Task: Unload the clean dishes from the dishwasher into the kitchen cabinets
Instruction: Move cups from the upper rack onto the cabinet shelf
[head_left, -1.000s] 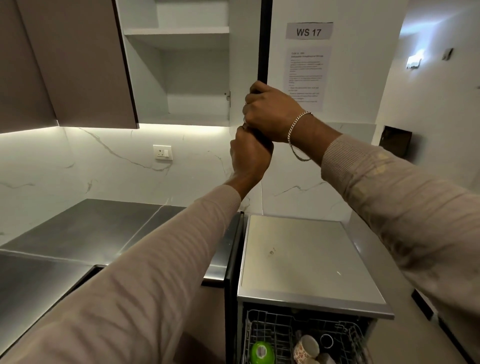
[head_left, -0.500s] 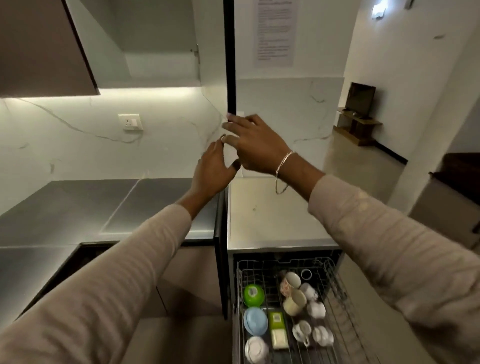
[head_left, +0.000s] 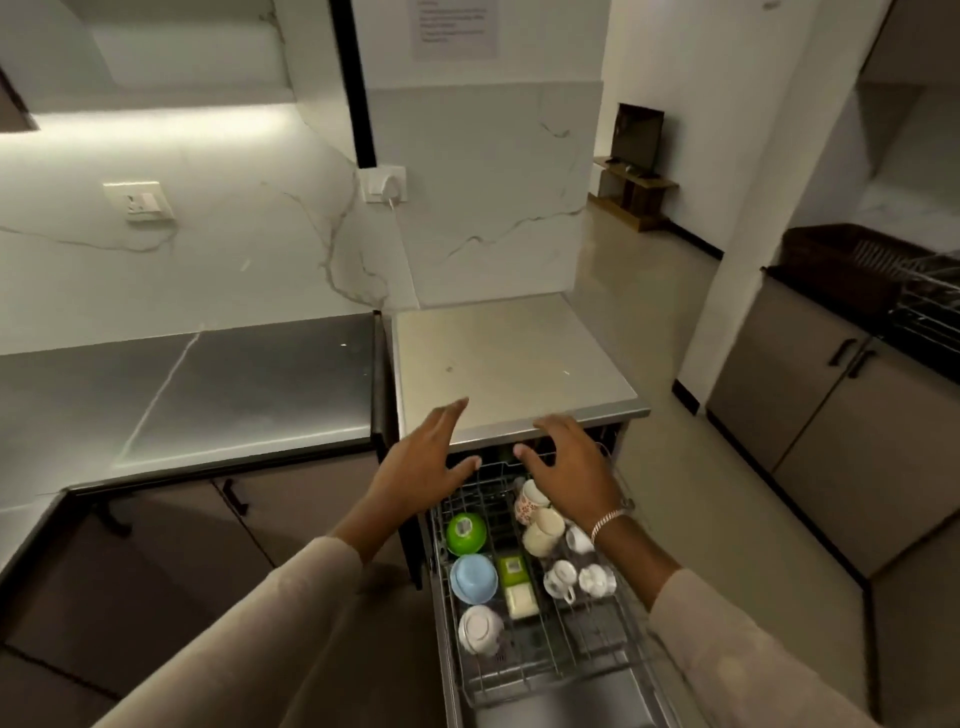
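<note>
Left hand (head_left: 423, 462), right hand (head_left: 569, 470), wire rack (head_left: 566, 654)

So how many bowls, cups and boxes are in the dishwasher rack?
Bowls: 3
Cups and mugs: 5
Square containers: 2
Total: 10 in view; the right hand may hide more.

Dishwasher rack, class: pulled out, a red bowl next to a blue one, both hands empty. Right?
No: the head view shows a green bowl, not red, next to the blue bowl. The rack is out; left hand and right hand are empty.
</note>
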